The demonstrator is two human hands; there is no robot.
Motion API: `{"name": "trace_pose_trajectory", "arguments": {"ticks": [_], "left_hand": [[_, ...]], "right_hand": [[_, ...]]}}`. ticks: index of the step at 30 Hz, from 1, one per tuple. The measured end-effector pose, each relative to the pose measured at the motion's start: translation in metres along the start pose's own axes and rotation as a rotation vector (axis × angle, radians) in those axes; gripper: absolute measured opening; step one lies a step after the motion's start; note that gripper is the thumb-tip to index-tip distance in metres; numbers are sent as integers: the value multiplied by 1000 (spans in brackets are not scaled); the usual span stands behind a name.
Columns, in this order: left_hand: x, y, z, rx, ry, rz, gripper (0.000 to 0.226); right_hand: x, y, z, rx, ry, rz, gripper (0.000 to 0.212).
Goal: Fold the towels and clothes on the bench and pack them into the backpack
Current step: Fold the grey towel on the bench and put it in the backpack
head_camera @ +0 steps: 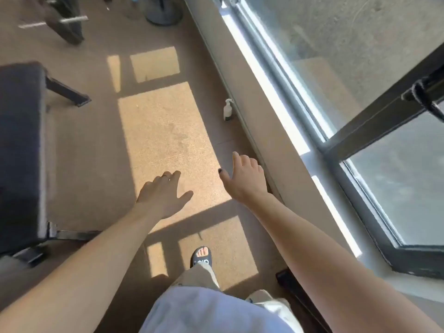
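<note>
Both hands are reaching forward over the floor, holding nothing.

The left hand [163, 194] is hanging above the sunlit patch of floor [165, 131] with fingers loosely spread and a ring showing on one finger. The right hand [245, 179] is extending just right of it, near the windowsill [269, 116], fingers relaxed and thumb pointing left. The dark padded counter [21, 145] is standing at the left edge, well apart from both hands; no towel, garment or backpack is showing on its visible part. A white spray bottle [227, 109] is standing on the floor beside the sill, farther away. One sandalled foot [201, 257] is showing near the bottom.
</note>
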State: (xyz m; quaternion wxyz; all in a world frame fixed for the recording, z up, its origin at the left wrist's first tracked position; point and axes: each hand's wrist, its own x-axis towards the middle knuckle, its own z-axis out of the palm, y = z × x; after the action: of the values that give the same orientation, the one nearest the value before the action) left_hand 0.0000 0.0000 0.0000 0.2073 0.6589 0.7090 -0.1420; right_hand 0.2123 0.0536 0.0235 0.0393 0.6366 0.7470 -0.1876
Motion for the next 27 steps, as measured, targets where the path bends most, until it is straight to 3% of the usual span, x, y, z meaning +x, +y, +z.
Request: {"name": "trace_pose_trajectory", "arguments": {"ticks": [13, 27], "left_hand": [[157, -111, -115, -126, 45, -225, 74], [393, -264, -269, -288, 132, -433, 73]], "right_hand": [[247, -147, -51, -11, -42, -275, 67], [587, -320, -112, -100, -145, -530, 64]]}}
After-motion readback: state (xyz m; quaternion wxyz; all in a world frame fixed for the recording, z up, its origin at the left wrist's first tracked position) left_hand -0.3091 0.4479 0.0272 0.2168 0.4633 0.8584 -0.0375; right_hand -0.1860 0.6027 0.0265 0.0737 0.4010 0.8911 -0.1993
